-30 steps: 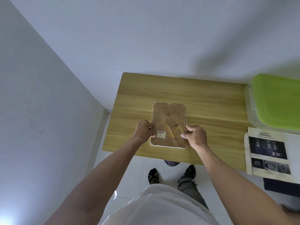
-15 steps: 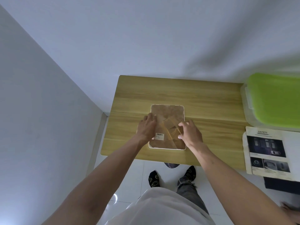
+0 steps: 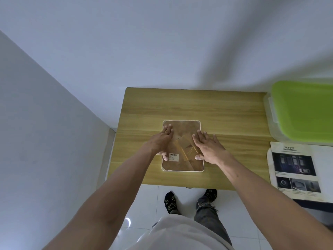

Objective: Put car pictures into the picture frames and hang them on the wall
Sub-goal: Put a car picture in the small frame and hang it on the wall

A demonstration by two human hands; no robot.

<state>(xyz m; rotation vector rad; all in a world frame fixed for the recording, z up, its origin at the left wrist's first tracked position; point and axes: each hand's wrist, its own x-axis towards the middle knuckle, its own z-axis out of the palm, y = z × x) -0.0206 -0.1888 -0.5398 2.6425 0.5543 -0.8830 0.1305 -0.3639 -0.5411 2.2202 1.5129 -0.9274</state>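
A picture frame [image 3: 182, 127] lies face down near the middle of the wooden bench [image 3: 194, 105], its brown backing board up and a thin white rim showing all round. A small barcode label [image 3: 174, 157] sits on the backing toward the near left corner, and a folded easel stand [image 3: 185, 147] lies flat across the middle of the board.

The left hand [image 3: 163, 141] rests flat on the frame's left side, fingers straight and close together, thumb down beside the label. The right hand [image 3: 207, 147] lies flat over the right side, fingers spread, some of them reaching past the frame's edge onto the bench. Neither hand pinches anything; both appear to press the backing down.

To the right, well apart from the frame, a printed sheet of car pictures [image 3: 295, 170] headed "SAFETY" lies flat. Beyond it, at the far right, stands a clear storage box with a green lid [image 3: 304, 109].

By the look of it the task is at an early stage. Whether this frame already holds a picture cannot be told from its back. No frame shows on the wall [image 3: 162, 42], so hanging is still left.
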